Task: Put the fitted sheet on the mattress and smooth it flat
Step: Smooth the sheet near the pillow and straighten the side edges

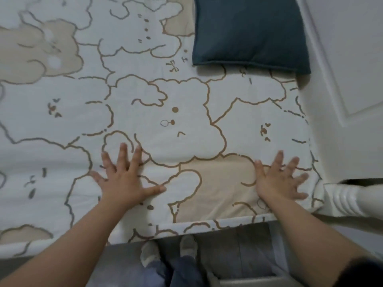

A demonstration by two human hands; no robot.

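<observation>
The fitted sheet (182, 100), white with beige and brown cartoon animal outlines, covers the mattress and wraps over its near edge and right corner. My left hand (124, 179) lies flat on the sheet near the front edge, fingers spread wide. My right hand (279, 179) lies flat too, fingers spread, close to the near right corner of the mattress. Both palms press down on the fabric. The sheet looks mostly flat around the hands.
A dark blue pillow (250, 32) lies at the far right of the bed against the white headboard (348, 59). A white turned bedpost (348, 199) sits just right of the corner. My feet (170, 251) stand on the grey floor at the bedside.
</observation>
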